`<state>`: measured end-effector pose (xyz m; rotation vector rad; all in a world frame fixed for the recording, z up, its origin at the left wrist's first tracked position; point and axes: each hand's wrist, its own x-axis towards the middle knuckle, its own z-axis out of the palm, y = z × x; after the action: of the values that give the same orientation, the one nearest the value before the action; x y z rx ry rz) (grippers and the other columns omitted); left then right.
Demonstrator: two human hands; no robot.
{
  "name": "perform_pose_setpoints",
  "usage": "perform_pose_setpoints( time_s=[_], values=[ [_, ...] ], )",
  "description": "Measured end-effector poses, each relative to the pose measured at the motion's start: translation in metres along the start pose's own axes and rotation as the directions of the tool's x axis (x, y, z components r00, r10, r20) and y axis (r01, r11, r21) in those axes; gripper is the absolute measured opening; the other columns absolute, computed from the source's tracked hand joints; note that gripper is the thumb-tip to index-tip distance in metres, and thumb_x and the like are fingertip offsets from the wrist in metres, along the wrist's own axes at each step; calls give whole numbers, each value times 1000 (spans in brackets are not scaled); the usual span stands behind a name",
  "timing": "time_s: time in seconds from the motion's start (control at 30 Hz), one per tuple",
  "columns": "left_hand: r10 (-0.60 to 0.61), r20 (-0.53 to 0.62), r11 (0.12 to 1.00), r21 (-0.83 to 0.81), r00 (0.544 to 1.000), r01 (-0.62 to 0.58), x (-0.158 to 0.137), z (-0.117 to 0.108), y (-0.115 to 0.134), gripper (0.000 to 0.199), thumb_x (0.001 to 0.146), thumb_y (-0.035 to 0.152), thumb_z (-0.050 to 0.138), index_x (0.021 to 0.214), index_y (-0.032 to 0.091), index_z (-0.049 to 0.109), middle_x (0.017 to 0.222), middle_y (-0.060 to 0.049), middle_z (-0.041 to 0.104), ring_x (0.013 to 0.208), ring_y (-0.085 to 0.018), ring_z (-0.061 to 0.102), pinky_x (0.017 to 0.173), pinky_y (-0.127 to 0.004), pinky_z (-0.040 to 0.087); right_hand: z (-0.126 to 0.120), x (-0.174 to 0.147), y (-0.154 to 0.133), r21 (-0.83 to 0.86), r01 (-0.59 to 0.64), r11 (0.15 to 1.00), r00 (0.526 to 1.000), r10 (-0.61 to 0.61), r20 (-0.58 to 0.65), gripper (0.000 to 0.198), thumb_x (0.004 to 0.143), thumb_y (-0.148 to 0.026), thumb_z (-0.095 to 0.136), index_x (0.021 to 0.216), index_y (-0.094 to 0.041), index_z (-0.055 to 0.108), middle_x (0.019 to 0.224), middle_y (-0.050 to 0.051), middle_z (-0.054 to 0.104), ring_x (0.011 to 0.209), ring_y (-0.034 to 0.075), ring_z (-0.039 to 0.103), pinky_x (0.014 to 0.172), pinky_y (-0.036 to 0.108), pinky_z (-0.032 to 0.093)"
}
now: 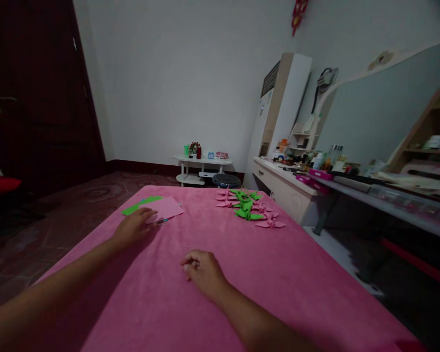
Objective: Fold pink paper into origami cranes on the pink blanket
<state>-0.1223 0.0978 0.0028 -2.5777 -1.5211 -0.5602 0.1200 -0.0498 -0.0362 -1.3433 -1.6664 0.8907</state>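
My left hand (pixel 134 228) reaches out flat onto the near edge of a pink paper sheet (pixel 165 209) that lies over green sheets (pixel 141 205) on the pink cloth-covered table (pixel 242 274). A small blue-tipped object (pixel 164 221) lies by its fingers. My right hand (pixel 201 269) rests in the middle of the table with fingers curled, holding nothing. Farther back sits a pile of folded paper cranes (pixel 249 208), pink and green.
A low white side table (pixel 202 166) with small items stands against the far wall, a dark round bin (pixel 226 180) beside it. A cluttered dresser (pixel 289 183) and tall air conditioner (pixel 278 107) lie to the right. A dark door (pixel 40 88) is at left.
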Motion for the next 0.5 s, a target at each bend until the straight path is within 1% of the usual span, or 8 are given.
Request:
perform_pose_setpoints(
  time_s=[0.03, 0.07, 0.1, 0.13, 0.17, 0.23, 0.33, 0.5],
  values=[
    [-38, -28, 999, 24, 999, 39, 10, 7, -5, 57, 82, 49, 42, 127, 15, 50, 133, -12, 47, 119, -26, 45, 100, -35, 33, 0, -2, -1, -36, 19, 999, 1000, -20, 0, 17, 76, -15, 55, 87, -20, 67, 66, -2, 63, 61, 10, 59, 59, 21, 43],
    [-62, -31, 997, 34, 998, 64, 19, 15, -8, 64, 81, 53, 42, 130, 13, 45, 136, -14, 43, 123, -26, 42, 102, -36, 31, 1, -3, -1, -64, 46, 997, 999, -46, 0, 19, 75, -13, 54, 86, -20, 68, 69, -2, 64, 62, 10, 59, 59, 20, 43],
    [-88, -19, 995, 37, 996, 88, 27, 23, -10, 70, 79, 56, 43, 133, 12, 41, 137, -16, 41, 124, -27, 41, 103, -36, 30, 1, -4, -2, -82, 71, 994, 997, -71, -4, 21, 75, -12, 54, 86, -21, 69, 73, -2, 65, 64, 10, 59, 59, 20, 42],
    [-79, 15, 996, 40, 997, 78, 33, 30, -11, 72, 80, 58, 41, 134, 11, 40, 137, -17, 41, 124, -27, 40, 103, -36, 30, 1, -5, -2, -94, 92, 991, 996, -94, -10, 22, 75, -11, 54, 86, -22, 69, 77, -2, 66, 66, 10, 60, 60, 19, 42],
    [-65, 60, 997, 37, 996, 63, 38, 37, -11, 71, 80, 58, 40, 133, 11, 40, 135, -16, 45, 123, -27, 42, 102, -35, 30, 1, -6, -2, -103, 108, 989, 994, -110, -12, 22, 74, -11, 55, 86, -23, 69, 79, -2, 67, 69, 10, 60, 61, 19, 42],
    [-61, 128, 997, 55, 990, 54, 42, 47, -10, 64, 82, 56, 36, 128, 12, 48, 132, -15, 49, 120, -27, 45, 100, -34, 32, -1, -7, -3, -115, 130, 985, 991, -132, -10, 23, 74, -11, 55, 87, -25, 69, 81, -3, 67, 73, 10, 60, 63, 19, 42],
    [-65, 128, 994, 101, 990, 53, 40, 52, -6, 59, 85, 53, 30, 121, 12, 55, 129, -15, 52, 117, -28, 49, 96, -33, 36, -4, -9, -6, -136, 153, 979, 988, -153, 11, 23, 76, -12, 55, 87, -26, 69, 84, -4, 67, 76, 11, 60, 66, 19, 42],
    [-37, 121, 995, 101, 992, 24, 36, 48, 0, 54, 85, 51, 31, 110, 14, 61, 119, -16, 58, 108, -30, 55, 89, -36, 40, -8, -10, -12, -173, 138, 975, 990, -132, 45, 21, 77, -16, 56, 90, -27, 69, 87, -4, 67, 78, 11, 60, 67, 19, 42]
  ],
)
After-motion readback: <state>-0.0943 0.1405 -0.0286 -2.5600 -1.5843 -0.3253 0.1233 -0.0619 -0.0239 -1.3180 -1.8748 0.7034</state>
